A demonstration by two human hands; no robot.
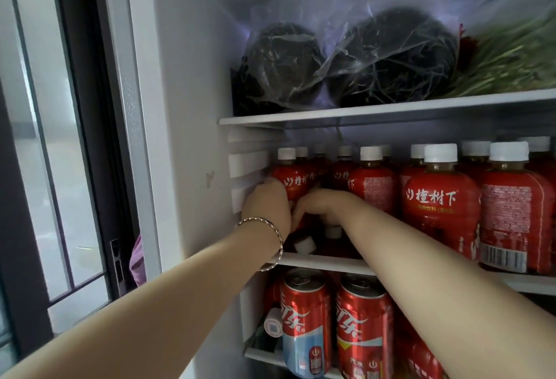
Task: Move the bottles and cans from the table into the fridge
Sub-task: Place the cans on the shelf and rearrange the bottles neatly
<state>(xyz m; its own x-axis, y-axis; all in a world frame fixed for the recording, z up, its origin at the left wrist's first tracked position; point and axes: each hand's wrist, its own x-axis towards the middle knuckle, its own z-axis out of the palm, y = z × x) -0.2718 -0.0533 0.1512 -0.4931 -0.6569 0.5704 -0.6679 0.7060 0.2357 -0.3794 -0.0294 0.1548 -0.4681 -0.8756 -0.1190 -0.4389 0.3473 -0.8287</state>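
Upright bottles [442,207] crowd the middle shelf [319,261]; its left front has room.

Red-labelled bottles [442,198] with white caps and brown drink stand upright in crowded rows across the middle shelf [325,263] of the open white fridge [186,108]. The leftmost bottle [296,181] stands by the left wall, with the left hand [267,207] curled round its side. Two red cola cans [305,318] stand upright, side by side, on the shelf below, near left.

Our left hand [267,207] holds the leftmost bottle [293,181] on the middle shelf [331,265], our right hand [317,201] just beside it among more bottles [442,198], cans [305,318] standing below.
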